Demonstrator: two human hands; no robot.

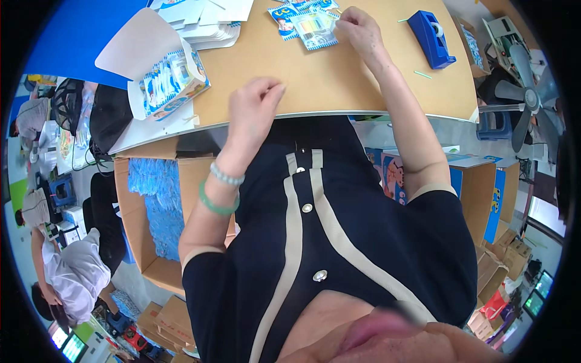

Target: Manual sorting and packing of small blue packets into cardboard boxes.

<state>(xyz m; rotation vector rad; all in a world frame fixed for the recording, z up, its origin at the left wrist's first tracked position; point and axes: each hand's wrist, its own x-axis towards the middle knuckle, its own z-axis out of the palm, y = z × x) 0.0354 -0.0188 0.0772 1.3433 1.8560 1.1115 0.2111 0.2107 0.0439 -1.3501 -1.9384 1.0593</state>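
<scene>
Had face [442,345] nearest the lens; held right hand [365,37] curled at edge of packet [315,30] on table [302,78], perhaps steadying it, could not tell if pinched; held left hand [251,109] half-curled, apparently empty, right of carton [183,101], lid [136,45] raised presumably for access.

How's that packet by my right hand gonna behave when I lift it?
The packet looks small and flattish, so probably light. It seems thin-skinned, so it may flex somewhat; its shine suggests it could be slippery.
</scene>
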